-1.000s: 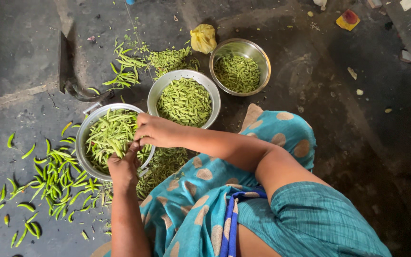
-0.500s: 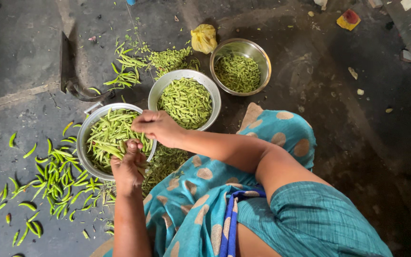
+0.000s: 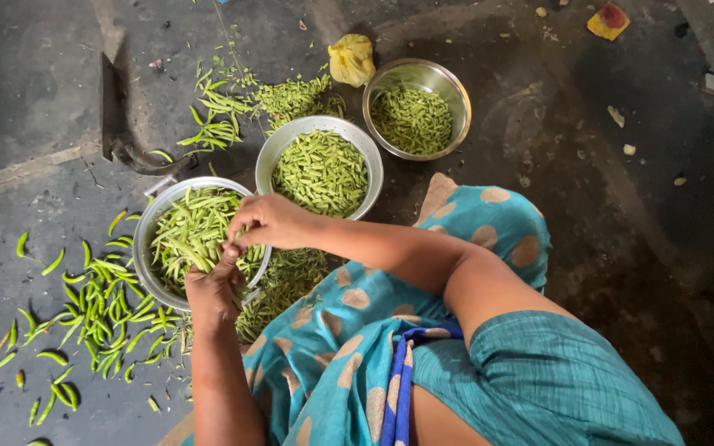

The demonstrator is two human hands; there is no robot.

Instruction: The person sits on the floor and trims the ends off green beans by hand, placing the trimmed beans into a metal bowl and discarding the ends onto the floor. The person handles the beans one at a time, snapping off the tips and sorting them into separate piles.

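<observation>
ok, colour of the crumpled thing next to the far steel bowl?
Yellow. The crumpled bag lies on the floor beside the far steel bowl; head view shows it.

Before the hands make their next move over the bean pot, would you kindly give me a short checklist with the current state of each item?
1. Left hand and right hand meet over the pot of whole beans: ok.
2. Pod pinched between fingers: cannot tell.
3. Middle bowl has room: not ok, nearly full.
4. Far bowl has room: ok.
5. Floor free of loose pods: not ok.
</observation>
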